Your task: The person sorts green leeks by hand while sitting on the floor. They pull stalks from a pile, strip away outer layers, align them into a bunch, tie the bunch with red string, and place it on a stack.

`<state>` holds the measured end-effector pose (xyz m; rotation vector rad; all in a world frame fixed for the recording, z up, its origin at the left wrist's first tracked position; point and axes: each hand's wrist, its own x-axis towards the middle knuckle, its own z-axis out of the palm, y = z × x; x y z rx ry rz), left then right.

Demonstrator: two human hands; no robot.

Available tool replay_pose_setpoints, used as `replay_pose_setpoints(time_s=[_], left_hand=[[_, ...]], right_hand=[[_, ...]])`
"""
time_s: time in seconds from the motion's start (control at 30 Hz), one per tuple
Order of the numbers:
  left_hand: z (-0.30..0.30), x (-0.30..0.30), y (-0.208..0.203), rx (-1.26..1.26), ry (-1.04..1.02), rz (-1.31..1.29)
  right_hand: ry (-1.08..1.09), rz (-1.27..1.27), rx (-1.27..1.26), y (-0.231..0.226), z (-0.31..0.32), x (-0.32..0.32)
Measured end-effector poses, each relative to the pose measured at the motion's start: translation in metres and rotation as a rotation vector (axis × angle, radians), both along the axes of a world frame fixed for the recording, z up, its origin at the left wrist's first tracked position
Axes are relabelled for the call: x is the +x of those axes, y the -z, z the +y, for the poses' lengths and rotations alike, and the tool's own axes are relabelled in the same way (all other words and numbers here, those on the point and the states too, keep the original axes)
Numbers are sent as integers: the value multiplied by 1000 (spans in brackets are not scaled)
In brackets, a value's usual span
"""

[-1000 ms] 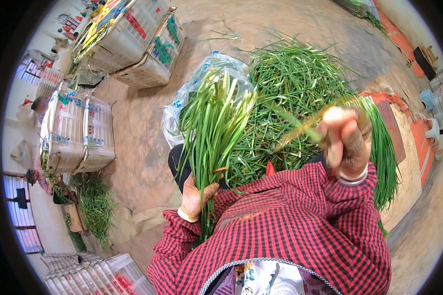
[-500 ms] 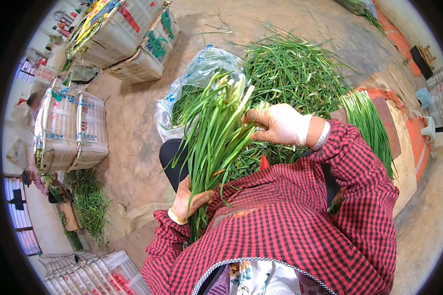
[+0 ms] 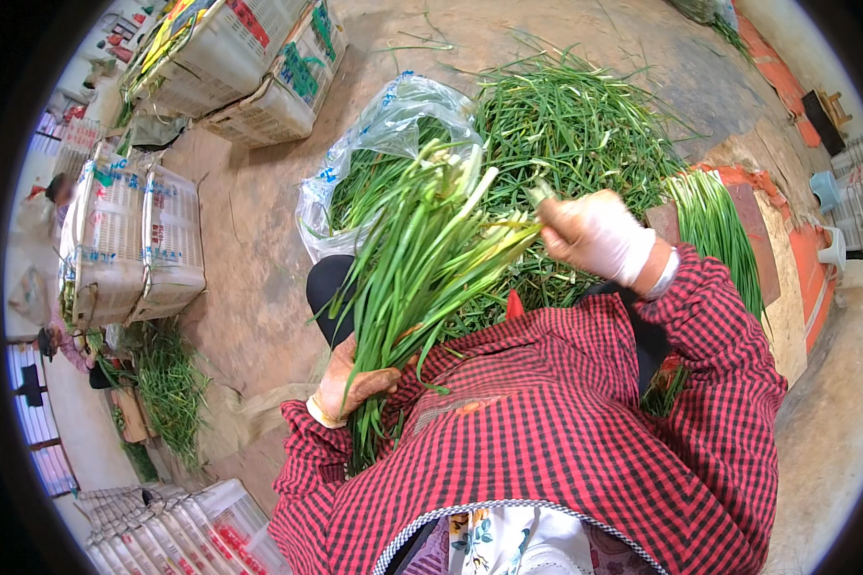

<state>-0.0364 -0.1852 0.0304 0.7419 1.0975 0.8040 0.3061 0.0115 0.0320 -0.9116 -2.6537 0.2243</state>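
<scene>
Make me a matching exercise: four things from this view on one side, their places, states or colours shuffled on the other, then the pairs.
Things:
1. Left hand
2. Right hand
3. Plastic bag
4. Jacket

Descriptions:
A. At the yellowish leaves
B. Red and black checks
C. Closed around the lower part of the green bunch
D. See-through, with blue marks and greens inside

Pairs: 1-C, 2-A, 3-D, 4-B

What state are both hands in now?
Left hand: closed, holding a bunch of chive-like greens.
Right hand: fingers closed, seemingly pinching a yellowish leaf.
</scene>
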Motion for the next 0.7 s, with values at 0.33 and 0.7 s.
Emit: replay_pose_setpoints(time_s=[0.33,0.7], left_hand=[[-21,-28,7,52,-159,235],[-10,2,20,66,-174,146]], right_hand=[[518,-596,-530,61,37,107],[123,-56,115,6,-7,-89]])
